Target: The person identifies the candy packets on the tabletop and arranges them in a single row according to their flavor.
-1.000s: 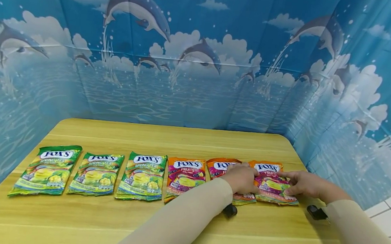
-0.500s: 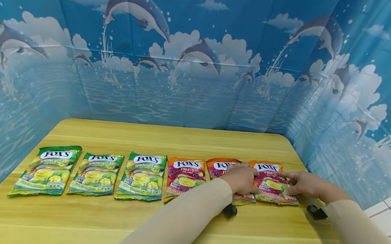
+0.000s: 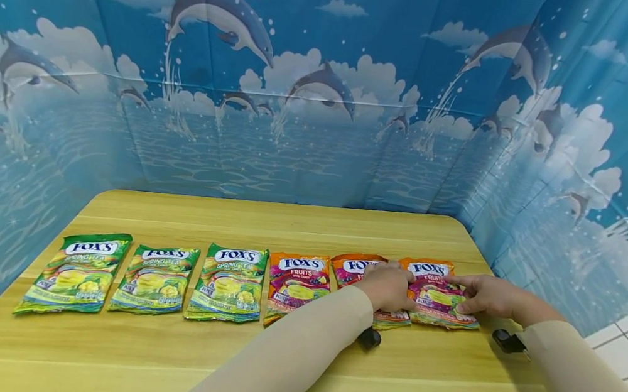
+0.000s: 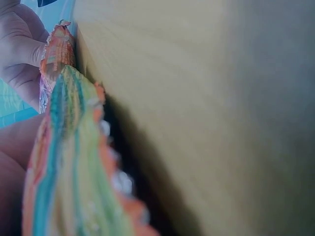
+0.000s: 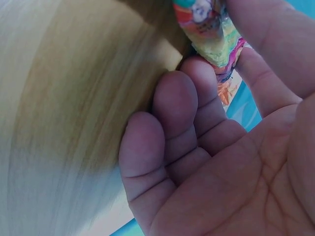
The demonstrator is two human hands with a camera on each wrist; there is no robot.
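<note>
The rightmost orange-and-purple Fox's Fruits candy bag (image 3: 433, 299) lies flat on the table, a hand at each side. My left hand (image 3: 387, 286) reaches across its orange neighbour, a second Fruits bag (image 3: 351, 270), hiding part of it. The left thumb and fingers hold the rightmost bag's left edge. On the opposite edge, my right hand (image 3: 494, 298) grips with thumb and index finger; its other fingers (image 5: 174, 101) curl beside the bag against the tabletop. In the left wrist view, the second bag's striped side (image 4: 78, 162) fills the foreground.
A third Fruits bag (image 3: 299, 276) lies left of the left forearm. Beyond it are three green Spring Tea candy bags (image 3: 228, 285) in the same row. The wooden table (image 3: 266, 220) ends at a dolphin-print curtain (image 3: 318, 152). Black wrist mounts (image 3: 369, 338) hang under both wrists.
</note>
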